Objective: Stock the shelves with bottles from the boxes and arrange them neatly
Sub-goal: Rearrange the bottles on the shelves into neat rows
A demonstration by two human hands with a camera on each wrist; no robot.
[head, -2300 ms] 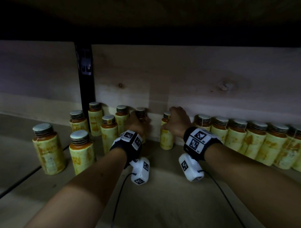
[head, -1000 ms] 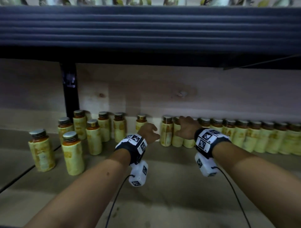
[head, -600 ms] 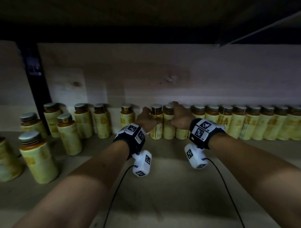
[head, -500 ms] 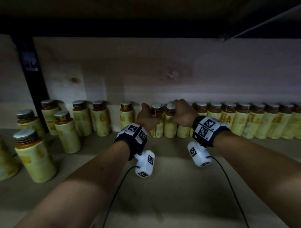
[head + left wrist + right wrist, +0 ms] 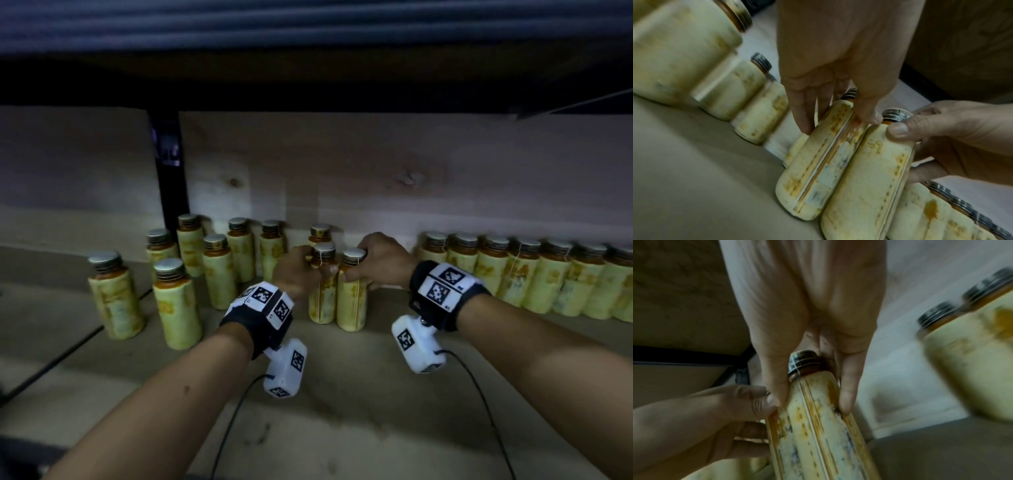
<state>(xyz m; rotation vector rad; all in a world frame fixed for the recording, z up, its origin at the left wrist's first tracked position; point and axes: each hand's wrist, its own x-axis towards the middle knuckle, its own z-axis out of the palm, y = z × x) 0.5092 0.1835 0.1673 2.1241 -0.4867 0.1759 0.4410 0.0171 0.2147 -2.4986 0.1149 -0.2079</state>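
Two yellow-labelled bottles with grey metal caps stand side by side on the shelf board (image 5: pixel 342 411), forward of the back row. My left hand (image 5: pixel 301 270) grips the left bottle (image 5: pixel 322 301) near its neck, thumb and fingers on its shoulder (image 5: pixel 818 162). My right hand (image 5: pixel 376 263) holds the right bottle (image 5: pixel 351 305) just below the cap, thumb on one side and fingers on the other (image 5: pixel 813 418). The two bottles touch each other.
A tight row of like bottles (image 5: pixel 513 274) lines the wooden back panel (image 5: pixel 376 178) to the right. A looser group (image 5: pixel 219 274) stands left, near a black post (image 5: pixel 169 171). One bottle (image 5: pixel 320 233) stands behind the held pair. The upper shelf (image 5: pixel 308 27) hangs low overhead.
Both hands have drawn their two bottles forward out of the back row, leaving a gap in the row to the right of them. The view has shifted right and back.
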